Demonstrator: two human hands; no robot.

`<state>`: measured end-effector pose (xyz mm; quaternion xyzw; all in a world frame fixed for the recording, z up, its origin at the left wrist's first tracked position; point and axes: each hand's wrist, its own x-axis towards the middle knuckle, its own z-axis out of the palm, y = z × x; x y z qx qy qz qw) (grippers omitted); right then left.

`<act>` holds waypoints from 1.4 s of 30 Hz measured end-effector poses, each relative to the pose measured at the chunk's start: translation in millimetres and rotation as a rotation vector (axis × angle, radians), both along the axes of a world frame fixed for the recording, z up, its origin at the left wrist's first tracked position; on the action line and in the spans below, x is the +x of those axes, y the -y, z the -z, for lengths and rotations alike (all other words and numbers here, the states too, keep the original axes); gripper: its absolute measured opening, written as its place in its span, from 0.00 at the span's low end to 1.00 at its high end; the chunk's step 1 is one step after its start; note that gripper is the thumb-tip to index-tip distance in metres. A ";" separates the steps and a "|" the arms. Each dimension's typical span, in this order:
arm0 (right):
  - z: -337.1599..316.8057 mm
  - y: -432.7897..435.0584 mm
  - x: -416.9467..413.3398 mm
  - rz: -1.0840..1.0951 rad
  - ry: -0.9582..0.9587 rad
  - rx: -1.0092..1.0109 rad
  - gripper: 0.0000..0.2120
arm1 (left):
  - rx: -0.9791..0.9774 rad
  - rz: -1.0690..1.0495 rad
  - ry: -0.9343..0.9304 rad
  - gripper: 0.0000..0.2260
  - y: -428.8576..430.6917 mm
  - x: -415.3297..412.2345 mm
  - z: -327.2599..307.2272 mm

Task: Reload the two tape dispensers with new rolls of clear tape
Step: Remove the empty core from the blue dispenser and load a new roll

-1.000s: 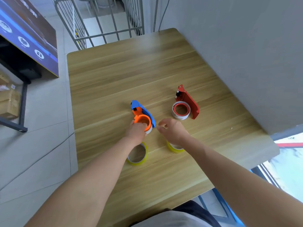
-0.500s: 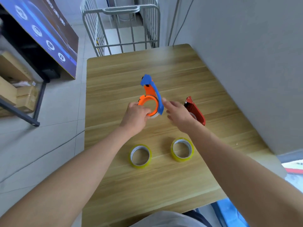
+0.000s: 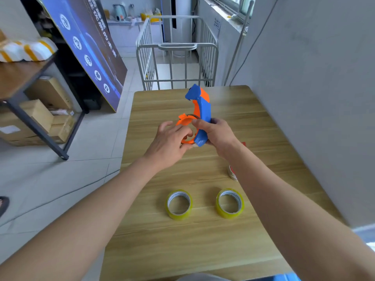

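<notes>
A blue and orange tape dispenser (image 3: 203, 110) is held upright above the wooden table (image 3: 203, 240). My right hand (image 3: 217, 134) grips its blue body from the right. My left hand (image 3: 170, 140) holds the orange hub ring (image 3: 183, 122) on its left side, fingers inside the ring. Two yellowish rolls of clear tape lie flat near me: the left roll (image 3: 179, 204) and the right roll (image 3: 230, 203). The red dispenser (image 3: 232, 172) is mostly hidden behind my right forearm; only its old roll's edge and a red sliver show.
A grey wall (image 3: 314, 98) runs along the table's right side. A white metal cart (image 3: 176, 57) stands beyond the far edge. To the left stand a leaning blue board (image 3: 89, 53) and a shelf with cardboard boxes (image 3: 36, 116).
The blue and orange dispenser came off the table and rose higher. My right hand went from open beside it to gripping its body. The view tilted up.
</notes>
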<state>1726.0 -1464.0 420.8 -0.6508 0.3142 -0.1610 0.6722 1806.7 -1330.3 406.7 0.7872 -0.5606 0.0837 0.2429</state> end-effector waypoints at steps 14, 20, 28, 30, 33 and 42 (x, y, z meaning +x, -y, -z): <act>-2.2 -9.8 -0.1 -0.064 0.034 0.048 0.16 | -0.066 -0.076 -0.139 0.07 -14.7 5.8 2.5; 4.2 -4.5 -6.2 -0.116 0.148 0.289 0.07 | -0.136 -0.047 -0.140 0.06 -13.5 13.6 -2.1; 5.8 -8.1 -3.6 -0.039 0.102 0.203 0.12 | -0.106 -0.152 -0.523 0.09 -6.7 22.6 6.2; 6.8 -9.2 -1.3 -0.014 0.048 0.078 0.09 | -0.168 -0.177 -0.601 0.08 -6.3 22.5 10.5; 12.1 -6.2 -2.9 0.010 -0.097 -0.208 0.12 | -0.308 -0.294 -0.796 0.06 -7.7 31.3 18.1; 45.8 -9.0 -4.0 0.045 -0.121 -0.016 0.09 | 0.214 -0.285 -0.523 0.10 -40.0 54.3 97.9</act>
